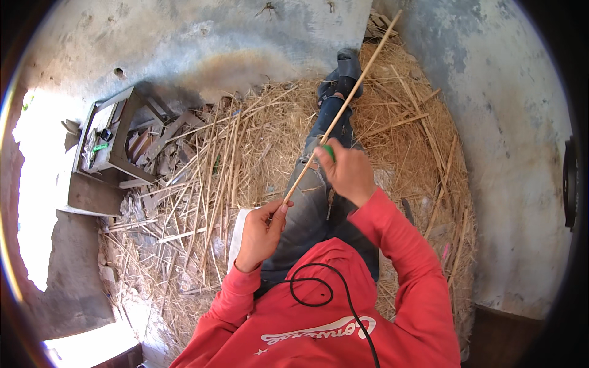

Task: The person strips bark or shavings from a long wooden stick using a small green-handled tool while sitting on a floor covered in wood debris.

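Observation:
A long, thin wooden stick [375, 54] runs slantwise from my lap, over my outstretched legs, to the far right corner. Its near end is pinched between the thumb and fingers of my left hand [260, 238]. Farther along the stick, my right hand [351, 176] is closed around a green-handled tool [329, 151]. Only part of the green handle shows beside the stick; the working end is hidden by the fingers and blurred, so its kind is unclear. Under the stick lie my legs in worn jeans [307, 196].
Straw and shavings [423, 165] cover the floor, with many cut strips [211, 165] strewn to the left. A wooden stool-like frame [126, 129] stands at the left, with a green object [100, 147] on it. Walls rise ahead and at the right [509, 122]. A black cable [334, 270] crosses my red top.

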Demonstrator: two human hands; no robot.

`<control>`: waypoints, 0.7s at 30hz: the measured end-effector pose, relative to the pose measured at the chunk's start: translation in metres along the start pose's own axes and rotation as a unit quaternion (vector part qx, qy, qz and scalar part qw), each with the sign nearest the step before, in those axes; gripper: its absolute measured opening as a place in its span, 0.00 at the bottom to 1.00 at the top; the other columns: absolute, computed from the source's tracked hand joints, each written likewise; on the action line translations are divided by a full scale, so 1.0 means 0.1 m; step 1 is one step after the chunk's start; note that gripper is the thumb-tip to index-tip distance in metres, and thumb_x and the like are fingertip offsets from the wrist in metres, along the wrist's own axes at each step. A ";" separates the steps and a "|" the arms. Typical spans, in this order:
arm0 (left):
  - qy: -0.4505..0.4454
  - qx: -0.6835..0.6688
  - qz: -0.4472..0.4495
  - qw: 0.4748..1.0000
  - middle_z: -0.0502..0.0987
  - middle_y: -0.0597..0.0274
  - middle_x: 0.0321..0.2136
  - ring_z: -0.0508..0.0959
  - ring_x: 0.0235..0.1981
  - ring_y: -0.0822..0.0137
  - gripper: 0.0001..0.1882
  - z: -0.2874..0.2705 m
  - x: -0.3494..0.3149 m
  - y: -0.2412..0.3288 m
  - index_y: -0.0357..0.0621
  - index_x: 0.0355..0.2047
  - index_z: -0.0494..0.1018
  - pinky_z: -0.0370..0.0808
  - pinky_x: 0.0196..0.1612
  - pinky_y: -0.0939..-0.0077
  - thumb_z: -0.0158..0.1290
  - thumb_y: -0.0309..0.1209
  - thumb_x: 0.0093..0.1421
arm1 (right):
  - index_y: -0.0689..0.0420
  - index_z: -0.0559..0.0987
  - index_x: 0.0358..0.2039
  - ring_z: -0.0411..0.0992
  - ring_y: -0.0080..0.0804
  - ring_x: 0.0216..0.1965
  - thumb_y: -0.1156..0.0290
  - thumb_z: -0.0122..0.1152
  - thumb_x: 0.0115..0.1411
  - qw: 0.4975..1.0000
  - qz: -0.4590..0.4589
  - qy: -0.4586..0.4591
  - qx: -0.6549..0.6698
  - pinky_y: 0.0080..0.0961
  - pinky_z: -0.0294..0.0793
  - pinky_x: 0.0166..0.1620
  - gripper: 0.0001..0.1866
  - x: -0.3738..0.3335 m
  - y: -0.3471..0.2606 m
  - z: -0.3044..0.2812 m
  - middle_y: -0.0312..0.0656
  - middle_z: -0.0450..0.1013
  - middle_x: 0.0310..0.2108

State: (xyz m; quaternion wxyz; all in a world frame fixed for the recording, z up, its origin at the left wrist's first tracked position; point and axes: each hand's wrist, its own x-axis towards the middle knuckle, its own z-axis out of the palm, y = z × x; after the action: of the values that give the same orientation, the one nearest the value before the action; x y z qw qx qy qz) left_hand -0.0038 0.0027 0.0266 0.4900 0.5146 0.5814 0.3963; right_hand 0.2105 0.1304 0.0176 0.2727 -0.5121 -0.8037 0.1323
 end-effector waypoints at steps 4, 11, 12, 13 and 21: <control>-0.003 -0.016 0.006 1.000 0.69 0.73 0.19 0.66 0.21 0.82 0.14 0.03 0.05 -0.02 0.35 0.48 0.82 0.62 0.25 0.81 0.51 0.33 0.77 | 0.55 0.80 0.38 0.78 0.59 0.20 0.41 0.44 0.76 0.997 -0.071 -0.035 -0.006 0.56 0.76 0.25 0.30 -0.26 -0.24 0.08 0.53 0.75 0.15; -0.037 0.002 -0.008 0.999 0.70 0.73 0.19 0.67 0.22 0.82 0.14 -0.15 -0.04 -0.12 0.36 0.50 0.82 0.63 0.25 0.81 0.51 0.32 0.77 | 0.55 0.81 0.41 0.79 0.58 0.21 0.38 0.48 0.73 0.994 0.046 0.091 0.038 0.53 0.79 0.27 0.30 0.33 0.29 -0.34 0.54 0.75 0.16; -0.035 -0.008 -0.006 0.999 0.70 0.73 0.19 0.67 0.22 0.82 0.14 -0.15 -0.04 -0.14 0.36 0.50 0.82 0.63 0.25 0.81 0.51 0.32 0.77 | 0.56 0.81 0.41 0.79 0.58 0.21 0.38 0.49 0.73 0.995 0.038 0.073 0.056 0.53 0.79 0.27 0.31 0.29 0.24 -0.37 0.54 0.75 0.16; -0.039 -0.016 -0.007 0.999 0.70 0.73 0.19 0.67 0.22 0.82 0.14 -0.15 -0.05 -0.15 0.36 0.51 0.83 0.63 0.26 0.81 0.51 0.32 0.77 | 0.56 0.81 0.40 0.79 0.58 0.21 0.38 0.49 0.73 0.999 -0.005 0.032 0.014 0.53 0.79 0.26 0.30 0.14 0.12 -0.24 0.53 0.75 0.16; -0.067 -0.021 -0.036 0.997 0.69 0.73 0.19 0.66 0.22 0.81 0.15 -0.28 -0.08 -0.17 0.35 0.49 0.82 0.63 0.26 0.80 0.50 0.32 0.77 | 0.61 0.80 0.36 0.78 0.56 0.26 0.43 0.46 0.77 0.980 0.109 0.148 0.082 0.50 0.74 0.32 0.32 0.44 0.57 -0.36 0.56 0.78 0.24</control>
State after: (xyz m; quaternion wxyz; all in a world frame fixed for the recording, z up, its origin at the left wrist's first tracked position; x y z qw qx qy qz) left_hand -0.0345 -0.0070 0.0176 0.5524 0.5085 0.5571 0.3547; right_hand 0.2597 0.1923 0.0318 0.4136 -0.5859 -0.6806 0.1499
